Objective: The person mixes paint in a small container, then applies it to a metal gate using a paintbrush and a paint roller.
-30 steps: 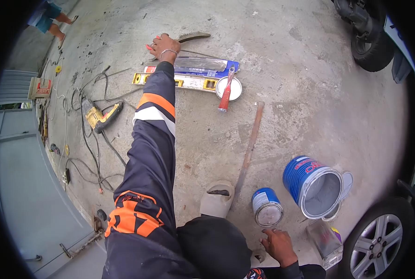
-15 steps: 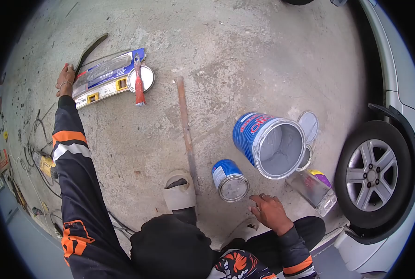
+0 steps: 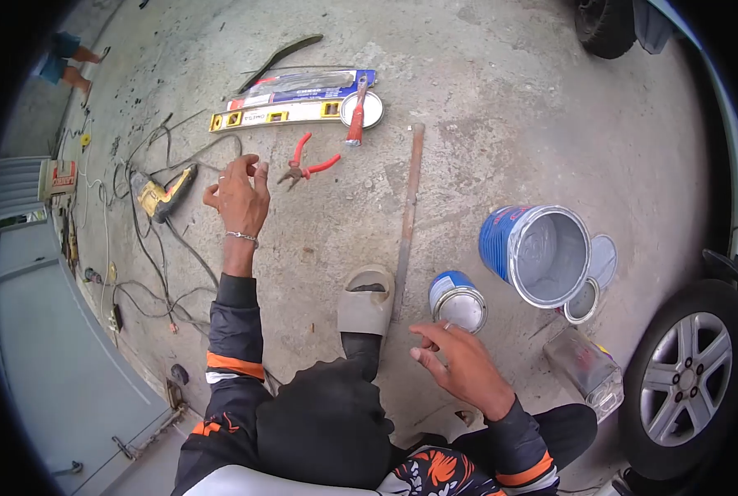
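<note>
While both hands (image 3: pixel 238 197) (image 3: pixel 456 360) hover open and empty, 2 paint cans (image 3: pixel 537 255) (image 3: pixel 457 301), 1 pliers (image 3: pixel 308 164).

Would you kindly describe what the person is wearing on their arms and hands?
Both arms wear dark navy long sleeves with orange bands near the cuffs. The left hand is bare, with a thin silver bracelet at the wrist. The right hand is bare and gloveless.

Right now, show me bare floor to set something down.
Free: the concrete between the metal bar and the big open paint can, and beyond that can. Crowded: cables and drill at left, and around the small can by the right hand.
</note>
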Demonstrator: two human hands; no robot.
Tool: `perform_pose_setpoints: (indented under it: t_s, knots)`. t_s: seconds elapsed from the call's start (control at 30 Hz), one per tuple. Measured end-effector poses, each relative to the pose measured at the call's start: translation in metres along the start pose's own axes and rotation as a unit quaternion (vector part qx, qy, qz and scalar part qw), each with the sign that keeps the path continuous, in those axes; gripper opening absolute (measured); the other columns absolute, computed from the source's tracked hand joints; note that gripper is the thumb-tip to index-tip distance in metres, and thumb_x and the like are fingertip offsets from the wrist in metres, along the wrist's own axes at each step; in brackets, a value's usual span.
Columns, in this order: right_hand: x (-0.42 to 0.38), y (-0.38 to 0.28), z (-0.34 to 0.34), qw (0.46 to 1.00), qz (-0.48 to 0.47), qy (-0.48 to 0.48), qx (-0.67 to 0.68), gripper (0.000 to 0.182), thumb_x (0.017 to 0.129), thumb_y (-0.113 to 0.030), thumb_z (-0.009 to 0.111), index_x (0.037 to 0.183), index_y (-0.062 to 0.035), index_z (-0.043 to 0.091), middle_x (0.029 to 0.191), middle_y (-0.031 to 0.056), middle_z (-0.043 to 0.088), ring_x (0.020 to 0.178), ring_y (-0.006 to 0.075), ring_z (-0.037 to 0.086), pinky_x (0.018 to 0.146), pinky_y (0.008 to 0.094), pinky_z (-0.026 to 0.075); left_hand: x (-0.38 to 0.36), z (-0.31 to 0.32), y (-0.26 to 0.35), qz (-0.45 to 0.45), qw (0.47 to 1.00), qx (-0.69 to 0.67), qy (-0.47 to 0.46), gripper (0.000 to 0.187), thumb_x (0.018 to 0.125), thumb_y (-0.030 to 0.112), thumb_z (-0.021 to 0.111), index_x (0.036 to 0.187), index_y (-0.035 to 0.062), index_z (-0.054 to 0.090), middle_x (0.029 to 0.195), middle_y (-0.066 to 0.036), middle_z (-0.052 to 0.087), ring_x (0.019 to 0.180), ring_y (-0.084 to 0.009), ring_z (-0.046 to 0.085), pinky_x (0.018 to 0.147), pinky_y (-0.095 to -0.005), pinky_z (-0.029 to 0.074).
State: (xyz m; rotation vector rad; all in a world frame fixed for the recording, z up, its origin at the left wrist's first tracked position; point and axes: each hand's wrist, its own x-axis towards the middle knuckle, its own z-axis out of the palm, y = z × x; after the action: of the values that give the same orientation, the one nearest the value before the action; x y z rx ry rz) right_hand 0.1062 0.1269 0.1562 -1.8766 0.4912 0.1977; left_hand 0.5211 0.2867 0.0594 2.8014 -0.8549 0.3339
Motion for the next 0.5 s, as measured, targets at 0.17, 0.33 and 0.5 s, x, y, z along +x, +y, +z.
perform_pose_setpoints:
  t_s: [0.17,0.33,0.5]
  knots:
    - [-0.015,-0.005,0.008,0.998,0.01,-0.049,-0.026,0.034,0.1,-0.024,0.072,0.129,-0.0071,0.067,0.099,0.0151,0.07,0.092,0.0363,0.068,0.084,0.0459,0.053,0.005,0.039,-0.009,-0.018,0.975,-0.042,-0.218,0.054,0.092,0.05,0.077,0.133,0.0166,0.066,0.115,-0.003,0.076,0.112,-0.0202,0.07,0.099,-0.055,0.036]
    - [-0.032,0.008,0.017,0.996,-0.023,-0.035,-0.079,0.034,0.099,-0.025,0.072,0.127,-0.0073,0.068,0.1,0.0164,0.071,0.093,0.0387,0.068,0.084,0.0476,0.054,-0.013,0.059,0.026,-0.093,0.901,0.001,-0.424,0.086,0.081,0.073,0.079,0.135,0.0087,0.063,0.136,-0.013,0.072,0.126,-0.0328,0.068,0.109,-0.0684,0.03]
    - [-0.032,0.011,0.017,0.997,0.013,-0.025,-0.072,0.034,0.099,-0.026,0.072,0.127,-0.0072,0.068,0.102,0.0173,0.071,0.096,0.039,0.069,0.084,0.0483,0.054,-0.082,0.07,0.055,-0.113,0.906,-0.038,-0.407,0.091,0.076,0.072,0.083,0.136,0.007,0.061,0.124,-0.015,0.074,0.121,-0.0318,0.069,0.104,-0.0635,0.035]
